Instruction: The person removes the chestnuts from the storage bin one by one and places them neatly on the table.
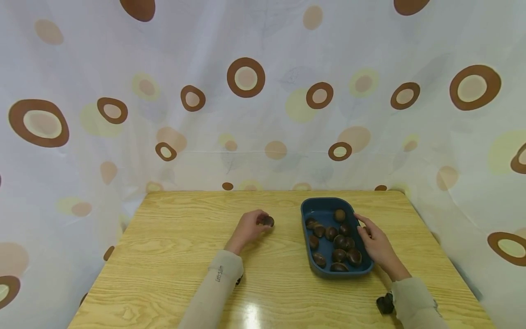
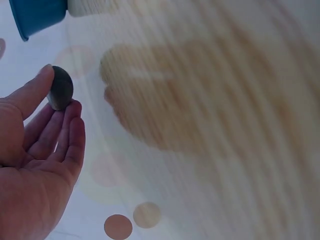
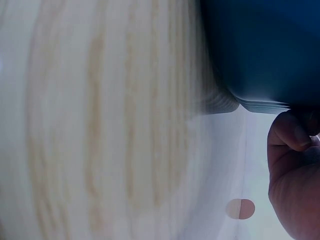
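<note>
My left hand [image 1: 249,227] pinches a dark brown chestnut [image 1: 268,221] between thumb and fingertips, over the wooden table left of a blue tray [image 1: 304,224]. In the left wrist view the chestnut [image 2: 62,89] sits between the thumb tip and the fingers, its smooth rounded side showing. My right hand [image 1: 378,246] holds the tray by its right rim, with curled fingers [image 3: 290,131] against it in the right wrist view. Something dark brown shows between that thumb and forefinger; I cannot tell what it is. Several chestnuts [image 1: 339,241] lie inside the tray, mostly toward its near half.
The light wood table [image 1: 185,246] ends at the back against a hanging sheet [image 1: 275,119] with brown and yellow spots, which also hangs along both sides. A small black device [image 1: 385,303] is at the right wrist, by the sleeve cuff.
</note>
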Action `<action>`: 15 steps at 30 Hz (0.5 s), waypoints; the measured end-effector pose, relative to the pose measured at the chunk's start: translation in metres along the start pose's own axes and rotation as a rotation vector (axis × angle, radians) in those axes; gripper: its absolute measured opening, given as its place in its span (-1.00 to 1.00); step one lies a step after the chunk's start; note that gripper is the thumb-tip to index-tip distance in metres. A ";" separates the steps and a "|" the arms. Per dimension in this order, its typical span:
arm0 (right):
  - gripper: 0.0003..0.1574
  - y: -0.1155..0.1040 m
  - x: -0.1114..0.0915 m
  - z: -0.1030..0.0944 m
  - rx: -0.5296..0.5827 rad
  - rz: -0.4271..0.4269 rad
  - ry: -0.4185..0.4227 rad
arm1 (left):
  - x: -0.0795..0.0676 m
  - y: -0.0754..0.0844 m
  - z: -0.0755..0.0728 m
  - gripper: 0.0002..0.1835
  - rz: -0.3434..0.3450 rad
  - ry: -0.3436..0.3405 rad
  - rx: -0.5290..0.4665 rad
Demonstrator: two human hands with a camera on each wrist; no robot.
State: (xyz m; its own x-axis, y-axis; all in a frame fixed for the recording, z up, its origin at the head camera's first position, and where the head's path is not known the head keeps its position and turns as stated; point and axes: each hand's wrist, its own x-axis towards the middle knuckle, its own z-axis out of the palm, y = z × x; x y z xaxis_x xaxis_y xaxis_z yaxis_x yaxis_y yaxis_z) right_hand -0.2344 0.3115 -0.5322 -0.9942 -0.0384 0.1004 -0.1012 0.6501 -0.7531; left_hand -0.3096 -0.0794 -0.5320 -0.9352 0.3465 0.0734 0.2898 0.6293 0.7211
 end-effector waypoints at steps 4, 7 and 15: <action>-0.36 0.002 0.000 0.001 -0.009 0.005 -0.003 | -0.001 -0.004 0.001 -0.64 -0.009 -0.018 0.003; -0.36 0.003 -0.001 0.001 -0.016 0.005 -0.003 | -0.002 -0.006 0.000 -0.64 -0.011 -0.026 -0.005; -0.37 0.001 0.001 0.000 -0.002 0.001 0.001 | -0.003 -0.005 -0.002 -0.63 -0.026 -0.044 -0.022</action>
State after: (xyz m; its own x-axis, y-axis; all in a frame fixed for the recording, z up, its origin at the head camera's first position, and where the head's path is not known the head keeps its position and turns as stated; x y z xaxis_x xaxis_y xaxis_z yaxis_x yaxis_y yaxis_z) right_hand -0.2355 0.3118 -0.5331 -0.9943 -0.0369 0.1003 -0.1001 0.6517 -0.7518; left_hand -0.3091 -0.0851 -0.5347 -0.9325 0.3605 0.0247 0.2604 0.6232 0.7374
